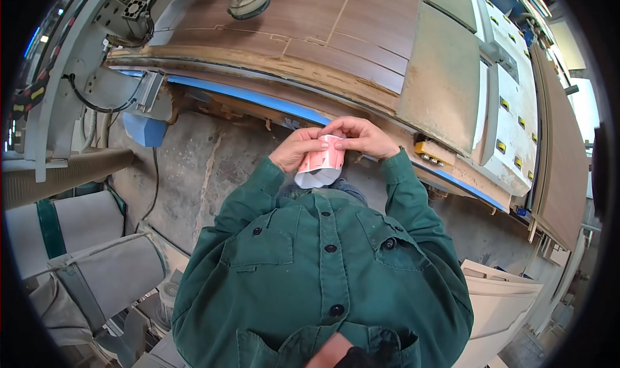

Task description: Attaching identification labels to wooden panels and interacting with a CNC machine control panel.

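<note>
In front of my waist I hold a curling strip of pink-and-white printed labels [323, 160] between both hands. Its lower end hangs down and bends, showing a whitish underside. My left hand [298, 149] pinches the left edge with thumb and fingers. On the right edge, my right hand [363, 138] presses its thumb to the printed face, its fingers curled behind the top. The fingertips of both hands nearly meet at the upper end of the strip, where part of it is covered.
Beyond my hands lies a machine bed with brown cut panels [303, 12] and a greenish-grey board [441, 71]. A round pad [248, 1] hangs over it. A white roller table [510, 103] stands at the right, grey dust bags [123, 271] at the left. Pale panels [500, 297] lean behind me.
</note>
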A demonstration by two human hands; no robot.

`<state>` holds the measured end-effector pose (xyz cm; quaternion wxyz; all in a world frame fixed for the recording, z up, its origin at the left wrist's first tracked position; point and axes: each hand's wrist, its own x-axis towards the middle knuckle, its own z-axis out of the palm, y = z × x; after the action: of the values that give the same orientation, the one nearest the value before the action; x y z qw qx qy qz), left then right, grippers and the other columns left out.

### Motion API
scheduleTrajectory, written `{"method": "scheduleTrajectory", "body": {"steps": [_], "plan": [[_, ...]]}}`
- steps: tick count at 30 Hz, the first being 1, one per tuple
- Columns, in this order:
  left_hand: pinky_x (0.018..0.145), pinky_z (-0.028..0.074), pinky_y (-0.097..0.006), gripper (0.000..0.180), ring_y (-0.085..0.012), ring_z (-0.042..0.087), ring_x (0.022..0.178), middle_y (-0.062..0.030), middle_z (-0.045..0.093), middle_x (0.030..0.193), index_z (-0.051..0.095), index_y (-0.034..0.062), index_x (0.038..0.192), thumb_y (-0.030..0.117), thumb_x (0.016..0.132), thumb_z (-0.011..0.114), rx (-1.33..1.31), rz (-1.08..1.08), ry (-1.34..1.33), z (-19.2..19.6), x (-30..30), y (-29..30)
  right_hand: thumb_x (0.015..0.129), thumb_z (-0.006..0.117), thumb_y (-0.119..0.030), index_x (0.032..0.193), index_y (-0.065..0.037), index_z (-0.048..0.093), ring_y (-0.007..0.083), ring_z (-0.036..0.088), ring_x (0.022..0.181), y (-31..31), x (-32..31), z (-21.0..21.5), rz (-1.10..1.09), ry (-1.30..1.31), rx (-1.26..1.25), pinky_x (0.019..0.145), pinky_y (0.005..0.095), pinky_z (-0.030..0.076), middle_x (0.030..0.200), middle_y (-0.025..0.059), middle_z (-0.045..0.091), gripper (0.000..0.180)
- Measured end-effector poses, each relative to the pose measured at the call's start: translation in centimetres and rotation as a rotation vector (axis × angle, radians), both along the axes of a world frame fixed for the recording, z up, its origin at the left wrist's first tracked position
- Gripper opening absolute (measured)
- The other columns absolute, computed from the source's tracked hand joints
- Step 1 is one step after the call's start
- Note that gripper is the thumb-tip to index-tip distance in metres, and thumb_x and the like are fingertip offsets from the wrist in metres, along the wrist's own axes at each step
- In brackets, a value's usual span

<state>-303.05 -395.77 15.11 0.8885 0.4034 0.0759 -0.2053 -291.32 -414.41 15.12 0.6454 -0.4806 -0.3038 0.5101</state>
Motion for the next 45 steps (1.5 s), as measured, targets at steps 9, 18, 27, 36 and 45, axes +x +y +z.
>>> {"method": "scheduleTrajectory", "body": {"steps": [9,18,27,36,45], "plan": [[0.067,0.049,-0.021,0.018,-0.0054,0.059,0.076,-0.001,0.063,0.086,0.06,0.0004,0.098,0.014,0.088,0.066,0.216,0.046,-0.004,-2.1,0.3,7.8,0.084,0.062,0.0,0.11,-0.002,0.06,0.0042,0.056,0.077,7.1,2.3,0.4,0.066,-0.085,-0.128,0.069,0.0194,0.046,0.085,-0.0022,0.06,0.027],[0.067,0.049,-0.019,0.015,-0.0032,0.058,0.074,0.0004,0.062,0.086,0.059,0.0014,0.098,0.012,0.089,0.064,0.303,0.112,0.027,-1.7,1.1,8.8,0.081,0.063,0.0,0.106,-0.004,0.063,0.0037,0.049,0.068,9.6,4.8,0.5,0.133,-0.283,-0.154,0.057,0.0203,0.042,0.076,-0.0033,0.055,0.025],[0.07,0.05,-0.02,0.014,-0.004,0.059,0.078,0.0001,0.062,0.089,0.058,0.0013,0.098,0.011,0.089,0.063,0.275,0.14,0.054,-2.6,2.3,6.9,0.081,0.063,-0.002,0.106,-0.006,0.065,0.0039,0.05,0.07,8.8,7.3,1.0,0.32,-0.306,-0.233,0.061,0.0206,0.043,0.077,-0.0025,0.058,0.025],[0.069,0.051,-0.022,0.017,-0.0073,0.062,0.078,-0.0033,0.065,0.089,0.061,0.0003,0.099,0.01,0.087,0.066,0.194,0.43,0.169,-1.6,1.3,3.6,0.084,0.066,-0.012,0.089,-0.006,0.067,0.0127,0.057,0.093,8.9,9.1,0.8,0.202,-0.267,0.075,0.085,0.0263,0.045,0.096,0.0016,0.062,0.008],[0.062,0.05,-0.022,0.016,-0.0082,0.063,0.07,-0.0029,0.066,0.082,0.063,0.0015,0.092,0.014,0.085,0.069,0.223,0.689,0.348,-2.5,-3.6,4.0,0.081,0.07,-0.011,0.09,-0.003,0.063,0.0116,0.059,0.076,9.8,22.8,-2.7,-0.105,-0.516,-0.338,0.065,0.0261,0.048,0.081,0.0018,0.064,0.014]]}}
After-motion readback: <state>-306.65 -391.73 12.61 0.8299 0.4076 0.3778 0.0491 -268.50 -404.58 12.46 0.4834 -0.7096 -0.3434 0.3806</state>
